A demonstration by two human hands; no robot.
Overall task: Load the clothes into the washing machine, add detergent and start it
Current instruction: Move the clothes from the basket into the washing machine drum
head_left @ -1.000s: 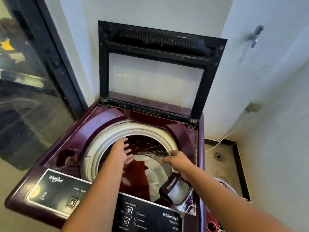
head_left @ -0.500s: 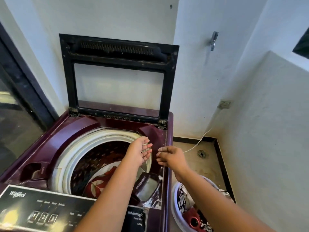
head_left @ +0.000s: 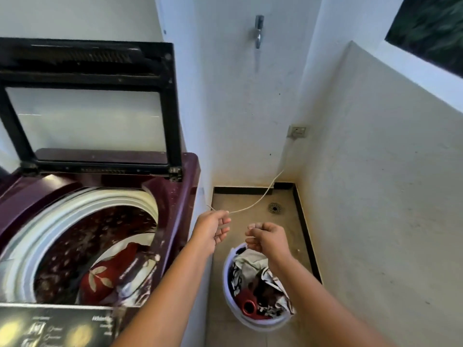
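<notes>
The maroon top-loading washing machine (head_left: 180, 186) stands at the left with its black-framed lid (head_left: 172, 108) raised. A red leaf-patterned cloth (head_left: 105, 279) lies in the drum. On the floor to the right sits a white laundry basket (head_left: 226, 284) holding several clothes (head_left: 253, 264) and a red bottle (head_left: 248, 306). Both hands hover over the floor above the basket. My left hand (head_left: 213, 229) is empty with fingers loosely curled apart. My right hand (head_left: 265, 237) is empty too, fingers bent and apart, just above the basket's far rim.
A white cable (head_left: 260, 199) runs from a wall socket (head_left: 298, 131) down across the floor behind my hands. A tap (head_left: 258, 31) sticks out of the back wall. A floor drain (head_left: 274, 208) lies near the corner. White walls close in on the right.
My view has swung right from the drum to the basket. Both hands left the drum opening and moved right, over the floor above the basket.
</notes>
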